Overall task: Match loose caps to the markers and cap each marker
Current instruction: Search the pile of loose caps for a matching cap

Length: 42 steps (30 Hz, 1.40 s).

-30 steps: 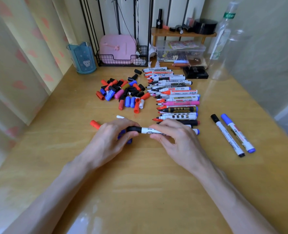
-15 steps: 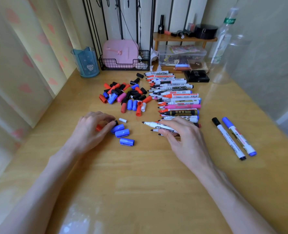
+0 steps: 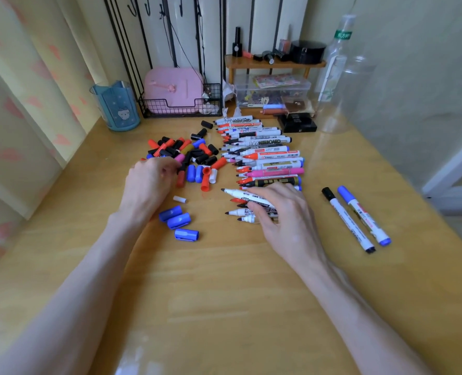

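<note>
Head view of a table (image 3: 224,293) with markers and loose caps, read left to right.

The left hand (image 3: 150,185) lies with its fingers (image 3: 170,167) curled into the near edge of the cap pile (image 3: 189,155). Whether they pinch a cap cannot be told. The pile spreads beyond and to the right of these fingers, with red, black, blue and pink caps too crowded to count. Just right of the left wrist lie three blue caps (image 3: 179,220), apart from the pile, and one small white cap (image 3: 179,199) lies between them and the pile.

The right hand (image 3: 284,212) grips one uncapped marker (image 3: 240,195), fingers curled over its barrel. The black tip points left, toward the left hand. Four more uncapped tips show under this grip, nearer the viewer. Beyond the knuckles the marker row (image 3: 265,152) runs toward the wall, all tips pointing left. It is too densely packed for a sure count.

Well right of the right hand lie two capped markers (image 3: 359,217) side by side, one black-capped and one blue-capped.

Along the far edge stand one blue cup (image 3: 116,109), one wire basket (image 3: 181,110) holding a pink case (image 3: 173,87), one shelf (image 3: 273,64) over a clear box (image 3: 273,90), and two clear bottles (image 3: 338,63).
</note>
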Each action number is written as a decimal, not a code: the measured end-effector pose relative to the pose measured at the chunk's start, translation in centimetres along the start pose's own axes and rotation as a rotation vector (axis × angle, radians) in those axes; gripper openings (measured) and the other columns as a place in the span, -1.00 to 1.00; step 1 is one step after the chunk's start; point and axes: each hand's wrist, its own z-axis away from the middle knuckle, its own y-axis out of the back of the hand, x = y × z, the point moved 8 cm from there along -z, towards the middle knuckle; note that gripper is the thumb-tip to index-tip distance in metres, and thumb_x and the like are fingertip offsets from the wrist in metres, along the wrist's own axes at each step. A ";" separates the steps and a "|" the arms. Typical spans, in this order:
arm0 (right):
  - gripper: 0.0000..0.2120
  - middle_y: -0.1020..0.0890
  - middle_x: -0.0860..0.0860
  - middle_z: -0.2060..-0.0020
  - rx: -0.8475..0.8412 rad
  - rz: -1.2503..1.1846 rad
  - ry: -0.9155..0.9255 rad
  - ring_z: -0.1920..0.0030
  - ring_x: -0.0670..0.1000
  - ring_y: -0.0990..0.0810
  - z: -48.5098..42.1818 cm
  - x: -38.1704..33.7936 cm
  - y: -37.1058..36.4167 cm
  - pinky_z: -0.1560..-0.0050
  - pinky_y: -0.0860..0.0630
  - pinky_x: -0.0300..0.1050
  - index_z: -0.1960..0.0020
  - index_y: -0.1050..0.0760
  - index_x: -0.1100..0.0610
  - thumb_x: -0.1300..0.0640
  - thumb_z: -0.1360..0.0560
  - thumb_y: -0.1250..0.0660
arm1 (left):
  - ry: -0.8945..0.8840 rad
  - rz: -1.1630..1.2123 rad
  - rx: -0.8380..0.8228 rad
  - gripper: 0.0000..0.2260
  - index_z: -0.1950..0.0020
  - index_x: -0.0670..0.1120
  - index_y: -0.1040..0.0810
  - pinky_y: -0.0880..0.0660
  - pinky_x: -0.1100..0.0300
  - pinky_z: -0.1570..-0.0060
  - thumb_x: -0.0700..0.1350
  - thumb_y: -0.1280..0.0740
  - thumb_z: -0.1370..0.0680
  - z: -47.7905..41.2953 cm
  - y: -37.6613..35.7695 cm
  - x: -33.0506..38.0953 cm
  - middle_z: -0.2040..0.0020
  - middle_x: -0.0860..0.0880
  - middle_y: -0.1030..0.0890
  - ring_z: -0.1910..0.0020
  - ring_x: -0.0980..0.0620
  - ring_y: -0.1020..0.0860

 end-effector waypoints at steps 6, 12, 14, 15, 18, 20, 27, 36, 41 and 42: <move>-0.78 -0.66 -0.07 0.03 0.039 0.006 -0.007 -0.01 0.08 -0.58 -0.2 0.0 0.3 -0.09 -0.52 0.09 -0.21 -0.67 0.04 0.06 -0.58 -0.41 | -0.128 -0.169 -0.111 -0.62 -0.39 0.13 -0.61 -0.50 -0.08 0.05 -0.19 -0.25 -0.64 -1.0 -1.7 1.1 -0.18 -0.18 -0.66 -0.09 -0.32 -0.60; -0.80 -0.65 -0.06 0.04 0.045 0.008 -0.006 0.01 0.07 -0.58 -0.2 0.0 0.5 -0.08 -0.52 0.09 -0.20 -0.67 0.05 0.08 -0.58 -0.44 | -0.109 -0.209 -0.089 -0.65 -0.30 0.06 -0.67 -0.51 -0.07 0.14 -0.22 -0.24 -0.62 -1.2 -1.5 1.6 -0.08 -0.17 -0.68 0.00 -0.33 -0.59; -0.80 -0.65 -0.07 0.04 0.043 0.008 -0.013 0.00 0.06 -0.58 -0.2 0.0 0.6 -0.09 -0.51 0.08 -0.19 -0.67 0.05 0.10 -0.58 -0.46 | -0.082 -0.197 -0.048 -0.68 -0.21 0.07 -0.70 -0.53 -0.05 0.19 -0.19 -0.23 -0.62 -1.1 -1.1 1.5 -0.01 -0.14 -0.71 0.07 -0.33 -0.60; -0.80 -0.65 -0.06 0.04 0.042 0.008 -0.016 0.00 0.06 -0.58 -0.2 0.0 0.6 -0.10 -0.51 0.07 -0.19 -0.67 0.05 0.11 -0.58 -0.47 | -0.068 -0.193 -0.033 -0.71 -0.17 0.09 -0.71 -0.53 -0.04 0.21 -0.17 -0.25 -0.63 -1.0 -1.0 1.4 0.02 -0.13 -0.72 0.09 -0.33 -0.59; -0.80 -0.64 -0.06 0.04 0.039 0.006 -0.019 -0.01 0.06 -0.58 -0.2 0.0 0.7 -0.10 -0.51 0.08 -0.19 -0.67 0.05 0.11 -0.57 -0.46 | -0.029 -0.183 -0.048 -0.76 -0.14 0.10 -0.72 -0.49 0.00 0.22 -0.15 -0.30 -0.63 -1.2 -0.9 1.0 0.04 -0.13 -0.71 0.09 -0.33 -0.58; -0.80 -0.64 -0.06 0.04 0.035 0.003 -0.019 -0.01 0.06 -0.58 -0.2 -0.1 0.7 -0.10 -0.52 0.09 -0.20 -0.67 0.05 0.11 -0.57 -0.47 | -0.048 -0.205 -0.106 -0.71 -0.21 0.11 -0.70 -0.53 -0.03 0.20 -0.21 -0.32 -0.62 -1.5 -1.4 0.8 0.00 -0.12 -0.70 0.07 -0.29 -0.60; -0.80 -0.64 -0.07 0.04 0.033 0.000 -0.020 -0.01 0.06 -0.58 -0.2 0.0 0.8 -0.09 -0.53 0.10 -0.20 -0.67 0.05 0.11 -0.57 -0.47 | -0.104 -0.273 -0.150 -0.61 -0.32 0.06 -0.64 -0.58 -0.09 0.14 -0.29 -0.28 -0.59 -1.7 -1.9 1.0 -0.07 -0.14 -0.66 0.00 -0.28 -0.62; -0.79 -0.65 -0.05 0.04 0.038 -0.008 -0.011 0.00 0.07 -0.58 -0.2 -0.2 0.7 -0.08 -0.52 0.12 -0.21 -0.67 0.05 0.10 -0.57 -0.47 | -0.178 0.027 0.075 -0.87 -0.01 0.00 -0.58 -0.53 0.03 0.19 -0.05 -0.50 -0.56 1.6 2.7 1.3 0.10 0.10 -0.56 0.21 -0.02 -0.61; -0.77 -0.64 -0.06 0.05 0.033 -0.075 -0.002 0.01 0.03 -0.60 0.0 -0.7 0.6 -0.08 -0.52 0.08 -0.24 -0.67 0.03 0.06 -0.60 -0.45 | -0.093 0.410 -0.060 -0.89 -0.09 0.00 -0.59 -0.61 0.16 0.22 -0.10 -0.46 -0.59 5.1 3.3 2.7 0.04 0.20 -0.67 0.30 0.10 -0.68; -0.77 -0.64 -0.05 0.06 0.030 -0.092 0.004 0.03 0.04 -0.60 0.0 -0.8 0.6 -0.06 -0.52 0.08 -0.25 -0.68 0.03 0.05 -0.60 -0.44 | -0.089 0.472 -0.087 -0.87 -0.13 -0.01 -0.60 -0.63 0.15 0.18 -0.13 -0.45 -0.60 5.7 3.3 3.0 0.03 0.15 -0.69 0.30 0.07 -0.70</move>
